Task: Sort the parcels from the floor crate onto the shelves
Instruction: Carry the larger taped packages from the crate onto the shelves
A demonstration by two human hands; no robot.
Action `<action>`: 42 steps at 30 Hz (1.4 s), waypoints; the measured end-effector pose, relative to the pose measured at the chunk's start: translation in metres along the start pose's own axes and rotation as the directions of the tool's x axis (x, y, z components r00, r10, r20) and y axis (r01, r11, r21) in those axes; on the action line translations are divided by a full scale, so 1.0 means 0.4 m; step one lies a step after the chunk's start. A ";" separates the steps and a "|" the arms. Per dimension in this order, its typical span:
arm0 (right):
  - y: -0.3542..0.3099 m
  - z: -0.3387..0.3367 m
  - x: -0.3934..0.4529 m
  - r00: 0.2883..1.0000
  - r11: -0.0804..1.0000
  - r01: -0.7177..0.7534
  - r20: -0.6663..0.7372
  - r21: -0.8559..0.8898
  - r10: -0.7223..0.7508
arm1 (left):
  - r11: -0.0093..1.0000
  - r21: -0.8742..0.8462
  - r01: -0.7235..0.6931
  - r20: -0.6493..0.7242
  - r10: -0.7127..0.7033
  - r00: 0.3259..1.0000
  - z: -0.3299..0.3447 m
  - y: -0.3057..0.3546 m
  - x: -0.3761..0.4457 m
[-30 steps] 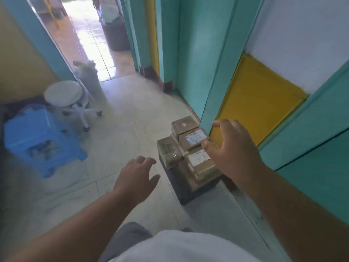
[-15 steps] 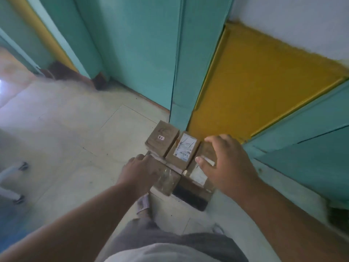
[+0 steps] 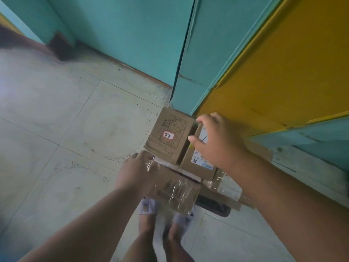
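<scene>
We reach both arms down at the taped parcel (image 3: 175, 188): our left hand (image 3: 132, 173) grips its left edge, our right hand (image 3: 217, 142) spreads just beyond it, fingers curled.

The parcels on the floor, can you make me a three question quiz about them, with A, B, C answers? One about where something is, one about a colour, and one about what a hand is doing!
1. Where is the parcel with the small red-edged sticker?
A. At the far left of the pile
B. Under the person's feet
C. On a shelf

2. What colour is the panel just behind the pile?
A. Pink
B. Yellow
C. Black

3. What is the right hand doing?
A. Hanging by the person's side
B. Resting flat on the floor
C. Curling its fingers over the parcel with the white label

Answers: 1 A, it lies at the pile's far left end by the teal wall. 2 B, the panel is plainly yellow. 3 C, finger and thumb bend around that parcel's top end.
</scene>
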State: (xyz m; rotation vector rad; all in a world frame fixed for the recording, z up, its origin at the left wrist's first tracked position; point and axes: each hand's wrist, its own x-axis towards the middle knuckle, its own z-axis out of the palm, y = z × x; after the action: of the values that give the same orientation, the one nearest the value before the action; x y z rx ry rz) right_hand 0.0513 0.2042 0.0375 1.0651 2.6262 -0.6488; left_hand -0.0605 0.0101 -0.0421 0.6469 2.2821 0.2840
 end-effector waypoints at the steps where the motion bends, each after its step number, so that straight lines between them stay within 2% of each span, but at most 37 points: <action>1: 0.006 0.027 0.042 1.000 1.000 0.000 -0.002 -0.008 0.000 | 1.000 -0.012 0.007 -0.003 -0.007 1.000 0.012 -0.012 0.030; 4: 0.025 0.096 0.153 1.000 0.997 0.015 0.002 -0.078 -0.015 | 0.995 -0.064 0.070 -0.039 -0.073 0.997 0.038 -0.036 0.109; 6: 0.036 0.130 0.210 0.999 0.981 0.033 0.044 -0.192 -0.025 | 0.967 -0.188 0.172 -0.043 -0.183 0.982 0.053 -0.042 0.147; 9: 0.043 0.164 0.262 0.990 0.944 0.022 0.138 -0.328 0.025 | 0.897 -0.356 0.261 0.037 -0.266 0.963 0.076 -0.034 0.189; 11: 0.042 0.182 0.273 0.986 0.944 0.032 0.167 -0.329 0.025 | 0.847 -0.441 0.296 0.093 -0.285 0.954 0.086 -0.027 0.204; 13: 0.038 0.187 0.264 0.989 0.973 0.007 0.148 -0.233 0.028 | 0.730 -0.581 0.360 0.131 -0.352 0.927 0.085 -0.028 0.202; 16: 0.019 0.161 0.210 0.999 0.998 -0.041 0.038 0.049 0.039 | 0.429 -0.804 0.411 0.221 -0.426 0.877 0.050 -0.034 0.145; 18: -0.007 0.119 0.148 0.997 0.974 -0.056 -0.047 0.221 0.068 | 0.242 -0.885 0.398 0.265 -0.440 0.858 0.003 -0.031 0.085; 21: -0.054 0.030 0.028 0.990 0.933 -0.093 -0.071 0.349 0.125 | 0.207 -0.905 0.371 0.267 -0.402 0.876 -0.079 -0.026 -0.024; 24: -0.107 -0.092 -0.114 0.981 0.859 -0.156 -0.023 0.488 0.192 | 0.110 -0.941 0.320 0.286 -0.247 0.926 -0.175 -0.011 -0.160; 28: -0.163 -0.236 -0.295 0.974 0.785 -0.161 -0.035 0.598 0.226 | 0.118 -0.970 0.211 0.211 -0.014 0.977 -0.295 0.019 -0.348; 30: -0.182 -0.289 -0.378 0.959 0.740 -0.160 -0.075 0.654 0.274 | 0.089 -0.979 0.181 0.184 0.024 0.983 -0.340 0.043 -0.424; 33: -0.193 -0.354 -0.497 0.930 0.747 -0.179 -0.139 0.640 0.341 | 0.106 -0.968 0.226 0.234 0.066 0.970 -0.394 0.095 -0.508; 35: -0.192 -0.382 -0.571 0.905 0.743 -0.208 -0.164 0.636 0.393 | 0.190 -0.951 0.242 0.267 0.115 0.957 -0.422 0.132 -0.538; 38: -0.167 -0.392 -0.679 0.833 0.661 -0.249 -0.191 0.707 0.519 | 0.317 -0.921 0.226 0.298 0.202 0.933 -0.453 0.195 -0.556; 40: -0.137 -0.385 -0.745 0.771 0.603 -0.258 -0.215 0.755 0.599 | 0.401 -0.901 0.167 0.298 0.292 0.909 -0.456 0.243 -0.569; 42: -0.102 -0.377 -0.817 0.715 0.551 -0.250 -0.232 0.796 0.659 | 0.496 -0.864 0.089 0.327 0.418 0.847 -0.449 0.300 -0.615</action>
State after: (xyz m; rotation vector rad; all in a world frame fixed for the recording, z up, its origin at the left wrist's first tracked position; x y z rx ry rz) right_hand 0.2467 0.0546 0.3034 2.3953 2.2045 -1.4982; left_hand 0.0046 -0.0204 0.2772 0.3284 1.2731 1.1382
